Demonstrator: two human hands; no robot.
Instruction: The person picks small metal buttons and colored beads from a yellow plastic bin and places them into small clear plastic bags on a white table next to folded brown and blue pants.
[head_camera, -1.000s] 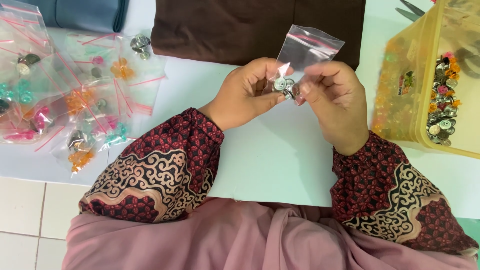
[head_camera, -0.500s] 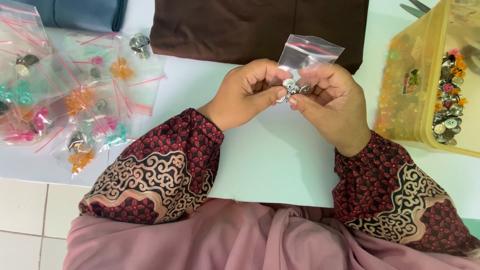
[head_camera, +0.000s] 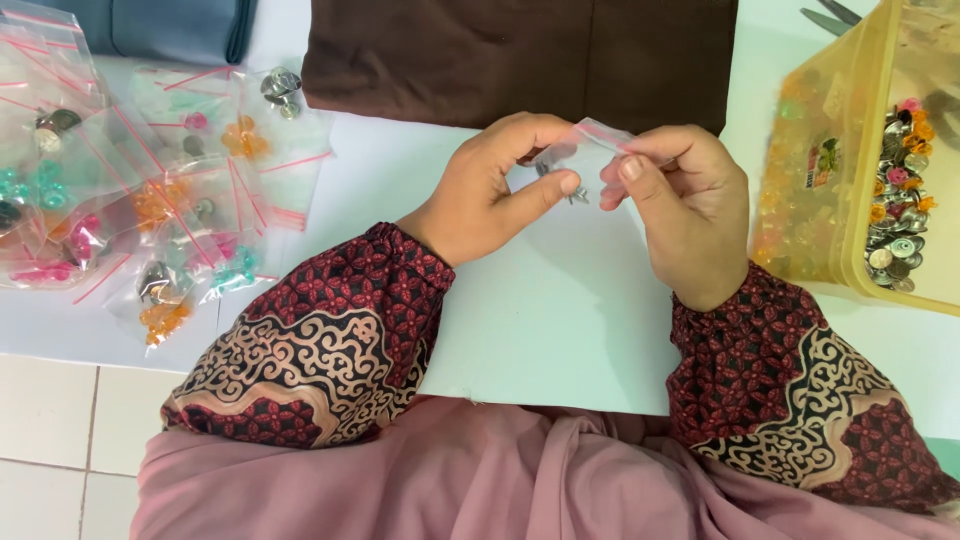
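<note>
Plastic of a small clear zip bag (head_camera: 590, 150) is pinched between both hands above the white surface (head_camera: 560, 300), in the middle of the view. Left hand (head_camera: 490, 190) has its grip pressed together on the bag's left edge, thumb against fingertips; right hand (head_camera: 680, 200) pinches the right edge near the pink seal strip. Inside the bag, small silvery metal pieces (head_camera: 575, 190) hang low between the two thumbs. Both wrists wear dark red patterned sleeves. Just beyond the hands lies a folded brown cloth (head_camera: 520, 55). To the right stands a yellow plastic box (head_camera: 850, 170) holding buttons and coloured beads. Well apart to the left lies a spread of filled zip bags (head_camera: 150, 210) with orange, teal and pink pieces, beside a blue-grey cloth (head_camera: 180, 25).
</note>
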